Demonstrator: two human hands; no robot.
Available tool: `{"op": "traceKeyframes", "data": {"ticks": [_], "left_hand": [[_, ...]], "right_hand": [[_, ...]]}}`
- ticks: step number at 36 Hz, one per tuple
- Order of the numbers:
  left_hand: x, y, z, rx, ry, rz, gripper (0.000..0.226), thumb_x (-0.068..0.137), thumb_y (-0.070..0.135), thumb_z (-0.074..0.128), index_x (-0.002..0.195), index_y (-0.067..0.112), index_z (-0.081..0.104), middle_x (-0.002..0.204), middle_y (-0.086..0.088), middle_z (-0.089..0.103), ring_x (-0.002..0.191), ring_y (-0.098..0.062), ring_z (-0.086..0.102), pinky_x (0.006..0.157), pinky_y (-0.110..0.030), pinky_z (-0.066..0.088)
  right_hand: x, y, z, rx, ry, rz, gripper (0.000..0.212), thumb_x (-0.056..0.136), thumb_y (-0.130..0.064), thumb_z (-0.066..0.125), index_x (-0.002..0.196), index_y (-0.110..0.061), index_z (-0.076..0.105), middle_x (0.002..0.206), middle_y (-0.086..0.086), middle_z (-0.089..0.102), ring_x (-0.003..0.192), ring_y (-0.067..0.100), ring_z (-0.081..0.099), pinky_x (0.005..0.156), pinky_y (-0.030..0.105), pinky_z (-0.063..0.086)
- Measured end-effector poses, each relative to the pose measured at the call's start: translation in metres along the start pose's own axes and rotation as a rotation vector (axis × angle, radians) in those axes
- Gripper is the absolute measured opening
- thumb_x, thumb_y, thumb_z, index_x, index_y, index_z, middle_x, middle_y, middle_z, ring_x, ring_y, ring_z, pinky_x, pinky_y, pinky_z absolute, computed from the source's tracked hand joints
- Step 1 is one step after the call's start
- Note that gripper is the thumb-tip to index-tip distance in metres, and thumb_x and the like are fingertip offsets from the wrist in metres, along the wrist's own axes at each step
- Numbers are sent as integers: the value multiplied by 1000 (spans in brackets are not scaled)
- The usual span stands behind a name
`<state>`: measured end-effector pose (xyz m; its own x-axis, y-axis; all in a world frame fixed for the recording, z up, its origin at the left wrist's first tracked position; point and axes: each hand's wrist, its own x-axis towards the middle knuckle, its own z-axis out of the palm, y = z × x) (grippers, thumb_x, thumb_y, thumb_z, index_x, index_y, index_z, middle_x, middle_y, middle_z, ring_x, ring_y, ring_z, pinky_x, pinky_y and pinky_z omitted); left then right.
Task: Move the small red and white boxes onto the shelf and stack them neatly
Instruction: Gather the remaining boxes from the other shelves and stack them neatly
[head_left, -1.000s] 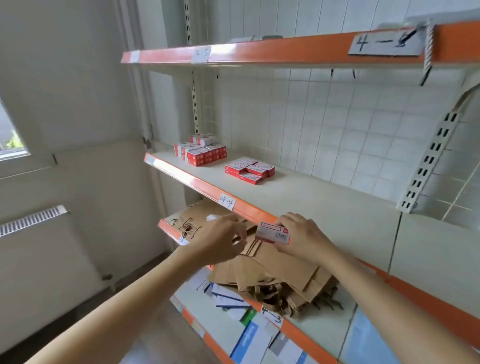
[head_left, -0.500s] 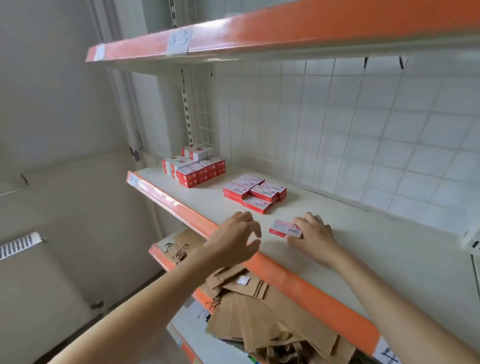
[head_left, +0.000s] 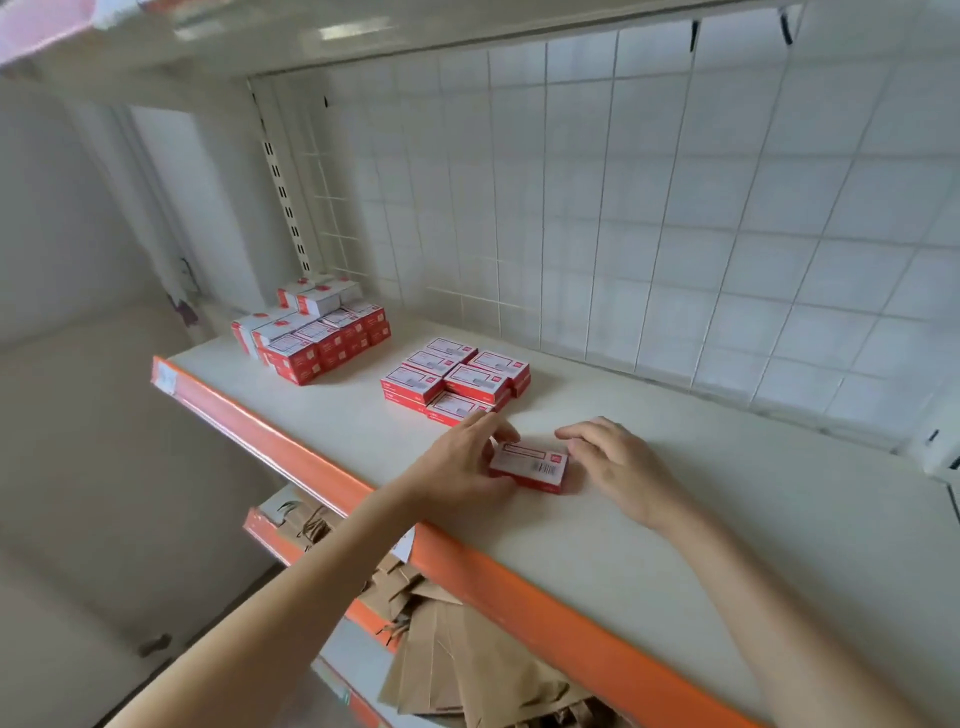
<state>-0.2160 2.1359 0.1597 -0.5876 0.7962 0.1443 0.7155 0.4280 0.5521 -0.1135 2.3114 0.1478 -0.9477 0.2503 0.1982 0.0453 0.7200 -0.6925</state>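
Box (head_left: 529, 466) lies flat on the shelf (head_left: 675, 519), between both hands, w/ the flat group of boxes (head_left: 457, 382) just beyond the fingers and a taller stack (head_left: 311, 332) further off to the left of them. It looks like more than one box held together, can't tell how many.

Left hand (head_left: 457, 467): fingers curled round the box's left end, thumb at the near side, pinching it. Right hand (head_left: 618, 462): fingers (head_left: 576, 431) loosely spread by the right end, touching or just beside it; no clear grip there.

Risks, as a guess:
- Sliding it toward the group w/ only one end gripped could skew it, so it meets the nearest box at an angle and knocks that row out of line.
- If it's really 2+ boxes, lifting by one end could let them shear apart and drop.
- Setting it on top off-centre leaves the stack untidy; the boxes look light and easy to nudge.

Vs. 0.5 s ago: the box sat by the right hand's fingers, left hand hovering w/ nothing in it. Now the left hand has closed on it and the right has eased off. The view has also moved closer and tipped down; the paper bags (head_left: 467, 670) on the lower shelf show less.
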Motion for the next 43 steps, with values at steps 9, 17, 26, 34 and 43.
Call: {"op": "traceKeyframes", "data": {"ticks": [9, 17, 26, 34, 43], "left_hand": [[-2, -11, -1, -174, -44, 36, 18, 90, 17, 61, 108, 19, 60, 98, 8, 50, 80, -1, 49, 73, -11, 38], [0, -11, -1, -137, 4, -3, 37, 95, 38, 43, 91, 7, 62, 92, -4, 56, 82, -17, 53, 75, -25, 40], [-3, -13, 1, -127, 38, 12, 47, 74, 39, 65, 115, 16, 63, 100, 0, 51, 83, -1, 49, 71, -6, 35], [-3, -12, 3, -76, 74, 0, 39, 75, 19, 66, 114, 13, 62, 100, 2, 49, 90, -10, 50, 69, -4, 35], [-5, -13, 11, 41, 265, -26, 13, 83, 19, 67, 79, 17, 54, 88, 2, 53, 76, -11, 47, 62, -14, 35]], "right_hand": [[0, 12, -4, -169, 130, -13, 26, 96, -13, 45, 116, -7, 61, 112, 3, 56, 110, 17, 47, 88, 19, 34], [2, 13, -2, -171, 150, 9, 23, 96, -18, 48, 112, -9, 62, 108, 4, 55, 106, 19, 48, 92, 31, 39], [1, 13, -2, -171, 135, 17, 24, 97, -19, 45, 112, -11, 62, 107, 2, 54, 107, 18, 45, 90, 28, 37], [0, 8, -5, -107, 143, 12, 24, 95, -19, 48, 113, -12, 61, 101, -1, 56, 92, 13, 49, 82, 23, 38], [-5, -1, 4, -154, 19, -124, 44, 84, -18, 62, 128, -16, 55, 117, -7, 55, 108, 14, 43, 96, 20, 31]]}}
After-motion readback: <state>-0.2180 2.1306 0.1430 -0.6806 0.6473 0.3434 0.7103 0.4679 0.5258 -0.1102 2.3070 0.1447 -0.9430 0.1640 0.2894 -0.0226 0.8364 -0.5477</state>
